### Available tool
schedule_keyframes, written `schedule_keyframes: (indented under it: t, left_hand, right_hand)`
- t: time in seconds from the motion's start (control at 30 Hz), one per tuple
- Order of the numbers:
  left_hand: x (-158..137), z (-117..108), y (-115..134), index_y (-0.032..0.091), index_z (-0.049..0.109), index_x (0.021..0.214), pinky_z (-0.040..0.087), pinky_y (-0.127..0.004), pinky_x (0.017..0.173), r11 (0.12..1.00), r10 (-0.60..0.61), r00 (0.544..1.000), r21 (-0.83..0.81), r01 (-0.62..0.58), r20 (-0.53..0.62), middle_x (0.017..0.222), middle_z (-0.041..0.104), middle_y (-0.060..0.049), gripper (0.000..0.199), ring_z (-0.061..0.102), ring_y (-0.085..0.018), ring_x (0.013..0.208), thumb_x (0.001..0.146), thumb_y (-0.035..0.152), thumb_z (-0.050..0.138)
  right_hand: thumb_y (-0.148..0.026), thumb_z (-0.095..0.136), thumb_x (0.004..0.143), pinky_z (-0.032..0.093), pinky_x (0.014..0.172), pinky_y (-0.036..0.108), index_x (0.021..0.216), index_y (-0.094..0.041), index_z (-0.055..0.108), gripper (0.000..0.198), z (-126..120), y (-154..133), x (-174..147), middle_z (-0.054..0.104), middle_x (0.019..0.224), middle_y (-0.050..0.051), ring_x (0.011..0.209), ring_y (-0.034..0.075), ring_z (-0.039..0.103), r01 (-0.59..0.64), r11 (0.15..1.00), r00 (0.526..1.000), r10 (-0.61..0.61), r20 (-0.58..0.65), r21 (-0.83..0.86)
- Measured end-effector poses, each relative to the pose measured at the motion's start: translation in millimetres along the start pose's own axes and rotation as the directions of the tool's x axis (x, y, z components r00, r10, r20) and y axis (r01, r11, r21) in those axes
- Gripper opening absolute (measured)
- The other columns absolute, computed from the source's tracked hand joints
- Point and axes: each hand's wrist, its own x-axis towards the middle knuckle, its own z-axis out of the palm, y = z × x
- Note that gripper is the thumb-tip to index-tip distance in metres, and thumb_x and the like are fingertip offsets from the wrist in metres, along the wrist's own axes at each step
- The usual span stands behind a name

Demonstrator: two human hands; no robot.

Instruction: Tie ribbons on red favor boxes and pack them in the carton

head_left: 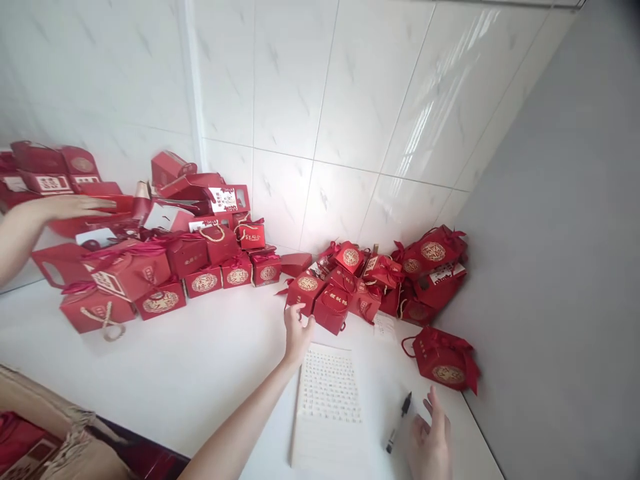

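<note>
My left hand point(299, 333) reaches forward to a small red gift box point(306, 285) with a round gold emblem. Its thumb and fingers are apart, at the box's lower front edge; whether they touch it I cannot tell. Beside that box leans another red gift box point(331, 308) with gold lettering. At the lower right, my right hand point(431, 437) is raised with its fingers apart and nothing in them. A black marker pen point(399, 423) lies just left of it. Between my hands rests a notepad point(330, 393) with handwritten lines.
Another person's hand point(83, 208) lies over red packaging at the left. Stacked gift boxes point(163, 300) line the white table point(215, 360). A red box with a ribbon point(443, 360) stands by the grey partition point(550, 300). A cardboard carton point(75, 453) holds red boxes at the lower left.
</note>
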Motion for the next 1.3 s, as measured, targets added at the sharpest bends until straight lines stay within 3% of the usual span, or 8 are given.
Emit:
schedule_keyframes:
  t: [0.13,0.27,0.5,0.7,0.87,1.07,1.2,1.3]
  left_hand:
    - [34,-4,1,0.015,0.038,0.116,0.035,-0.047,0.099,0.986,-0.012,0.996,0.163,0.027,-0.093,0.126,0.042,-0.017,0.051,0.036,-0.030,0.125,0.070,0.022,0.060]
    - [58,0,12,0.018,0.035,0.122,0.035,-0.052,0.096,0.954,-0.031,0.999,0.298,0.027,0.010,0.135,0.034,-0.017,0.071,0.029,-0.035,0.129,0.063,0.036,0.070]
    - [82,-7,17,0.018,0.045,0.110,0.041,-0.042,0.089,0.908,-0.139,0.970,0.417,0.044,0.200,0.121,0.047,-0.016,0.062,0.051,-0.033,0.112,0.059,0.043,0.072]
    - [88,-36,13,0.014,0.042,0.115,0.043,-0.037,0.089,0.889,-0.090,0.977,0.457,-0.007,0.191,0.117,0.050,-0.017,0.061,0.053,-0.029,0.110,0.066,0.040,0.067]
    - [70,-68,11,0.013,0.034,0.127,0.033,-0.041,0.102,0.867,0.094,0.978,0.468,-0.173,0.187,0.126,0.042,-0.017,0.074,0.039,-0.031,0.124,0.062,0.026,0.069]
    - [10,-120,-26,0.021,0.042,0.120,0.037,-0.038,0.102,0.761,0.471,0.830,0.338,-0.554,0.299,0.119,0.050,-0.010,0.054,0.046,-0.024,0.118,0.069,0.012,0.055]
    - [-6,-140,-38,0.019,0.039,0.119,0.042,-0.040,0.096,0.892,0.377,0.926,0.272,-0.362,-0.003,0.118,0.047,-0.012,0.053,0.047,-0.025,0.116,0.070,0.023,0.059]
    - [12,-139,-29,0.019,0.026,0.132,0.033,-0.044,0.104,0.968,0.112,0.982,0.206,-0.143,0.153,0.138,0.032,-0.016,0.086,0.031,-0.029,0.130,0.060,0.032,0.072]
  right_hand:
    - [-0.052,0.041,0.073,0.044,0.082,0.043,0.137,-0.023,0.029,0.072,4,1,2,0.044,0.121,0.011,0.094,0.028,0.056,-0.065,0.994,0.996,0.059,0.069,0.090]
    - [-0.053,0.043,0.068,0.044,0.083,0.041,0.129,-0.017,0.040,0.072,1,-9,6,0.049,0.116,0.013,0.099,0.030,0.055,-0.150,0.983,0.985,0.139,0.105,0.102]
    - [-0.050,0.043,0.065,0.046,0.077,0.039,0.109,-0.017,0.054,0.056,-2,-17,6,0.052,0.108,0.011,0.093,0.029,0.058,-0.140,0.984,0.987,0.130,0.093,0.111]
    - [-0.047,0.044,0.066,0.047,0.071,0.037,0.100,-0.017,0.059,0.047,-4,-18,3,0.054,0.106,0.011,0.089,0.028,0.058,-0.078,0.991,0.994,0.069,0.086,0.105]
    - [-0.046,0.045,0.066,0.048,0.071,0.037,0.098,-0.016,0.060,0.046,-7,-21,-1,0.053,0.106,0.011,0.085,0.027,0.058,-0.054,0.993,0.995,0.045,0.091,0.103]
    - [-0.044,0.045,0.069,0.047,0.074,0.038,0.093,-0.017,0.059,0.040,-8,-22,-5,0.051,0.108,0.010,0.085,0.025,0.057,-0.015,0.992,0.995,0.002,0.099,0.122]
    - [-0.044,0.044,0.070,0.046,0.077,0.039,0.094,-0.017,0.059,0.039,-9,-26,-6,0.049,0.111,0.009,0.083,0.024,0.058,-0.016,0.995,0.990,0.001,0.142,0.102]
    - [-0.044,0.045,0.069,0.046,0.077,0.039,0.092,-0.016,0.060,0.039,-9,-28,-6,0.049,0.110,0.010,0.081,0.023,0.057,-0.011,0.996,0.990,-0.002,0.139,0.090]
